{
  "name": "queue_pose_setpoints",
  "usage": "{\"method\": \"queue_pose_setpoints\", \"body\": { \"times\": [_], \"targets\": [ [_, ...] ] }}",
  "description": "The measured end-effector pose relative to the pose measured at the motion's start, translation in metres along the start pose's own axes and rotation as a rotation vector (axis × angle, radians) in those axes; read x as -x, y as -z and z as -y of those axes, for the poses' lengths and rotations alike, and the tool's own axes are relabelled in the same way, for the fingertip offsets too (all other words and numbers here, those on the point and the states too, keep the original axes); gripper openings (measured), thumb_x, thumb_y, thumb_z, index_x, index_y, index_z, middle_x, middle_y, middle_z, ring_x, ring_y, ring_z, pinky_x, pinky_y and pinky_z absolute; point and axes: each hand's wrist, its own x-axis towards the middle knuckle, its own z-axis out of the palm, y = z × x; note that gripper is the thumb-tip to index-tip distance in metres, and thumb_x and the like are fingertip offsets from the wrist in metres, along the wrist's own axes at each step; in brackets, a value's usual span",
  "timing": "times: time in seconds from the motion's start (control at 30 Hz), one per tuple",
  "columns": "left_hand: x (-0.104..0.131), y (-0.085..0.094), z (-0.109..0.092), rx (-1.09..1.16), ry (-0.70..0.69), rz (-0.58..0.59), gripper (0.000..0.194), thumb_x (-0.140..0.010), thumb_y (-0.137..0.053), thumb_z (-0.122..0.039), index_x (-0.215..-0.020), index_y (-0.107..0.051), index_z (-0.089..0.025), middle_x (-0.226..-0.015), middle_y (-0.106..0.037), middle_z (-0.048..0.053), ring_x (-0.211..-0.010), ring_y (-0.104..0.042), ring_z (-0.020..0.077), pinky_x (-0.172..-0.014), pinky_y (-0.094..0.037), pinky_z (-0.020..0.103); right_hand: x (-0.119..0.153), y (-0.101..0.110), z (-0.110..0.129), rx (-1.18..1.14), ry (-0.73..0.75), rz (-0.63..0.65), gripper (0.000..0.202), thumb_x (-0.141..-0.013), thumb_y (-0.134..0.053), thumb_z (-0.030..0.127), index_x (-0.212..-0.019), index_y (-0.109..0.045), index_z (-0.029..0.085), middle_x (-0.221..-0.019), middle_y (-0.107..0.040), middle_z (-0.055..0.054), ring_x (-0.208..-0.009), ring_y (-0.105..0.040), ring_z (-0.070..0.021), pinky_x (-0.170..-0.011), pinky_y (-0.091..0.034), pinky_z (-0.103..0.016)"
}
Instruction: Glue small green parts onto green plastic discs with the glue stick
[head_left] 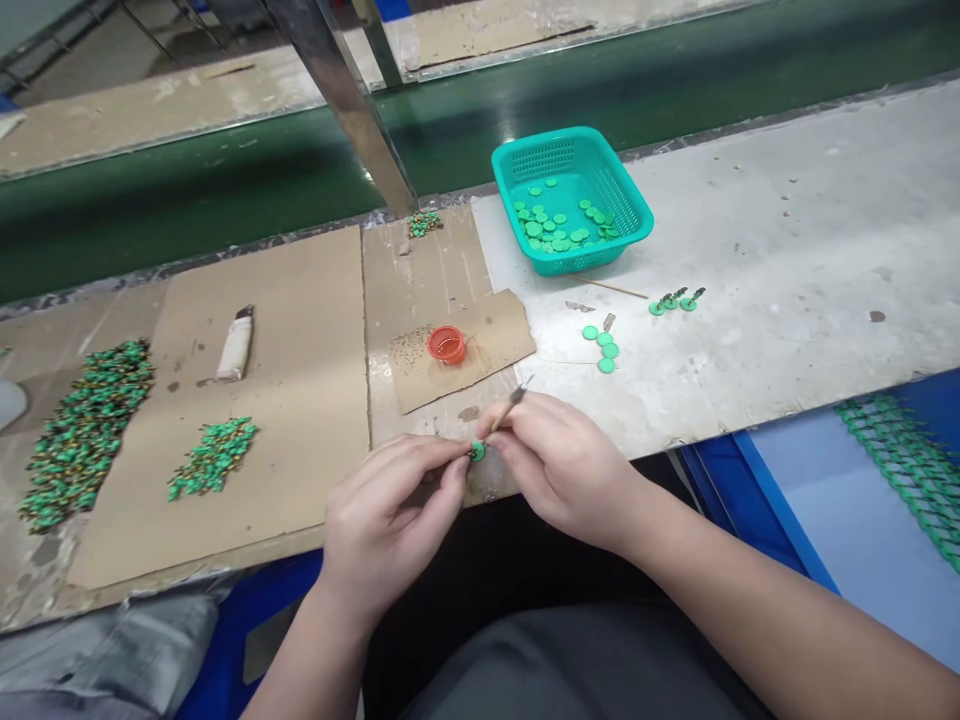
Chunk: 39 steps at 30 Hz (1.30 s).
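Observation:
My left hand [397, 505] pinches a small green piece [477, 451] at the table's front edge. Touching or nearly touching the same piece, the fingertips of my right hand [559, 460] are closed round a thin brush-like stick [508, 408], its dark tip pointing up and away. Just beyond the hands a small red cup [447, 345] stands on a cardboard scrap [506, 340]. Right of it lie several loose green discs [606, 340], and farther right, green discs with dark upright parts [672, 303].
A teal basket [639, 228] holding green discs stands at the back. On the left cardboard [300, 330] are a white block-like object [237, 345] and a green pile [214, 458]. A larger pile [86, 430] lies far left. A metal post [352, 110] rises behind.

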Motion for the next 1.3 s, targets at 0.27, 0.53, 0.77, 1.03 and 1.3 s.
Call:
{"method": "queue_pose_setpoints", "body": {
  "times": [0.27,0.53,0.77,1.03,1.3],
  "targets": [
    [0.000,0.000,0.001,0.021,0.020,-0.016,0.020,-0.106,-0.080,-0.008,-0.114,-0.084,-0.026,-0.105,-0.090,-0.001,-0.090,-0.085,0.0153,-0.091,-0.068,0.027,0.002,-0.002,-0.004,0.040,0.020,0.053,0.017,-0.121,-0.055,0.011,-0.121,-0.067,0.023,-0.113,-0.083,-0.009,-0.105,-0.079,-0.0235,-0.096,-0.071,-0.040],
    [-0.001,-0.002,0.000,0.012,0.000,-0.013,0.019,-0.107,-0.079,-0.008,-0.113,-0.082,-0.025,-0.102,-0.089,0.000,-0.088,-0.085,0.0164,-0.089,-0.069,0.029,0.000,0.000,-0.002,-0.003,-0.007,0.099,0.018,-0.121,-0.054,0.011,-0.119,-0.067,0.024,-0.111,-0.080,-0.006,-0.102,-0.077,-0.0216,-0.095,-0.067,-0.038],
    [0.001,-0.001,0.003,-0.024,0.009,-0.009,0.018,-0.108,-0.078,-0.008,-0.114,-0.080,-0.026,-0.107,-0.090,0.000,-0.094,-0.087,0.0171,-0.096,-0.070,0.030,0.001,-0.003,-0.002,-0.026,0.009,0.089,0.021,-0.118,-0.054,0.006,-0.113,-0.063,0.024,-0.110,-0.081,-0.006,-0.100,-0.076,-0.0206,-0.094,-0.064,-0.034],
    [-0.002,0.006,0.008,0.005,0.026,-0.007,0.008,-0.110,-0.078,-0.026,-0.111,-0.085,-0.029,-0.102,-0.089,0.000,-0.083,-0.085,0.0170,-0.083,-0.069,0.025,0.001,0.002,0.005,-0.061,-0.123,-0.084,0.016,-0.121,-0.056,0.022,-0.114,-0.070,0.022,-0.115,-0.086,-0.010,-0.111,-0.084,-0.0225,-0.104,-0.069,-0.035],
    [-0.105,-0.054,-0.033,0.078,-0.115,0.056,0.017,-0.110,-0.075,-0.029,-0.101,-0.089,-0.029,-0.087,-0.080,0.000,-0.066,-0.068,0.0145,-0.062,-0.056,0.029,0.068,0.071,0.046,0.007,-0.263,-0.462,0.013,-0.113,-0.067,0.017,-0.116,-0.077,0.025,-0.103,-0.087,-0.006,-0.095,-0.088,-0.0213,-0.090,-0.073,-0.031]
  ]
}}
